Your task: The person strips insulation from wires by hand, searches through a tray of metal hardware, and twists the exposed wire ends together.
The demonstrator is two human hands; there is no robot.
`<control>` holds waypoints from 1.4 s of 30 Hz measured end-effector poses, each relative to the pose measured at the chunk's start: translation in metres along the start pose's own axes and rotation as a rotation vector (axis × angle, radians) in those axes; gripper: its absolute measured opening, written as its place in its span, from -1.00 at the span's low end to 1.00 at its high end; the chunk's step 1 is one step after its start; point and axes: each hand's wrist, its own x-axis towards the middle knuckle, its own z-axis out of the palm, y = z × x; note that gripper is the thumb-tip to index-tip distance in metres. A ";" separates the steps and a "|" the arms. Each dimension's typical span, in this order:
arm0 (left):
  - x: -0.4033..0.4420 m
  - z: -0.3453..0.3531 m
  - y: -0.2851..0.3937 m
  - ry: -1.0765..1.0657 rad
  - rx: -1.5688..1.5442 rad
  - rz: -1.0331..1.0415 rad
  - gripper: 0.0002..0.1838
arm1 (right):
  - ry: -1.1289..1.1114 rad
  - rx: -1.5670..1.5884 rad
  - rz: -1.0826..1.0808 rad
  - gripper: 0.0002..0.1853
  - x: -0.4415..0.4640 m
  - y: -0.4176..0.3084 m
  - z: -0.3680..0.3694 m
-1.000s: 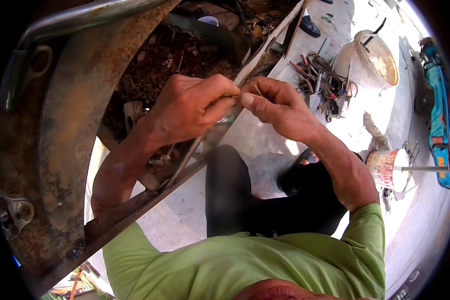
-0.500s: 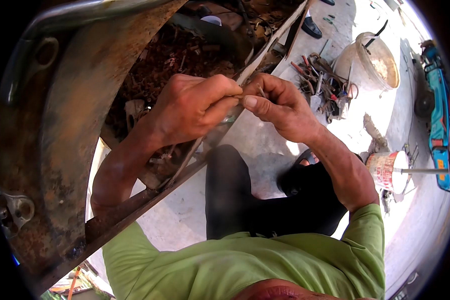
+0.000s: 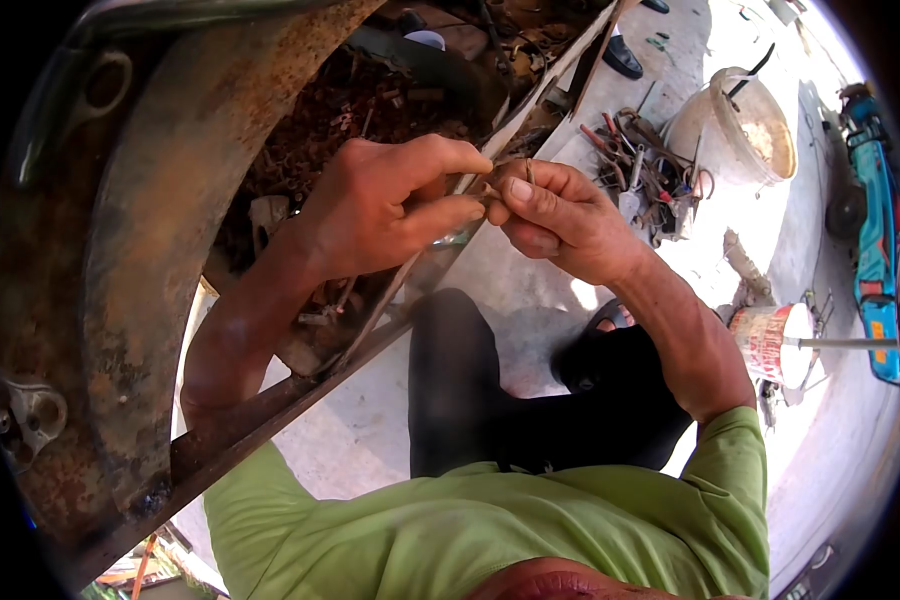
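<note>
My right hand (image 3: 565, 215) is closed in a pinch, thumb against the curled fingers, on a small thin brownish piece (image 3: 490, 191). What kind of piece it is I cannot make out. A thin bit like it also sticks up between the fingers. Facing it, my left hand (image 3: 385, 205) has its thumb and forefinger apart around the near end of the piece, and no firm grip shows; its other fingers are mostly hidden. Both hands hover over the edge of a rusty metal trough (image 3: 260, 420) filled with loose rusty hardware (image 3: 315, 135).
A large rusty curved panel (image 3: 140, 250) rises at my left. Pliers and other hand tools (image 3: 640, 165) lie piled on the concrete floor to the right. Beyond them stand a dirty white bucket (image 3: 690, 125), a smaller paint bucket (image 3: 765, 340) and a turquoise machine (image 3: 875, 230). Someone's shoe (image 3: 622, 58) shows at the top.
My left thumb and forefinger have parted from their pinch. The right hand has turned slightly, its fingers curling further round the small piece.
</note>
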 end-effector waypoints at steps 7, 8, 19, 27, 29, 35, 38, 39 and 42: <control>0.001 -0.002 0.001 0.023 -0.051 0.073 -0.63 | -0.035 0.065 0.043 -0.68 0.001 0.005 -0.005; 0.001 -0.002 0.001 0.023 -0.062 0.083 -0.63 | -0.043 0.077 0.046 -0.68 0.001 0.005 -0.005; 0.004 0.005 -0.005 0.081 -0.065 0.151 -0.81 | 0.002 0.056 0.081 -0.75 0.002 0.003 -0.003; 0.002 -0.002 -0.004 -0.030 -0.041 0.128 -0.87 | -0.003 0.030 0.095 -0.72 0.003 0.003 -0.003; 0.002 -0.001 -0.006 -0.027 -0.028 0.129 -0.87 | 0.035 -0.003 0.084 -0.74 0.004 0.002 0.001; 0.001 -0.002 -0.005 -0.048 0.001 0.098 -0.87 | 0.033 -0.026 0.063 -0.79 0.004 0.004 -0.001; 0.000 -0.002 -0.005 -0.063 0.000 0.078 -0.86 | 0.043 -0.027 0.054 -0.80 0.003 0.004 0.000; 0.000 -0.002 -0.005 -0.069 0.000 0.072 -0.86 | 0.057 -0.026 0.054 -0.80 0.002 0.004 0.001; 0.000 -0.003 -0.004 -0.061 -0.004 0.065 -0.86 | 0.058 -0.024 0.107 -0.76 0.002 -0.001 0.001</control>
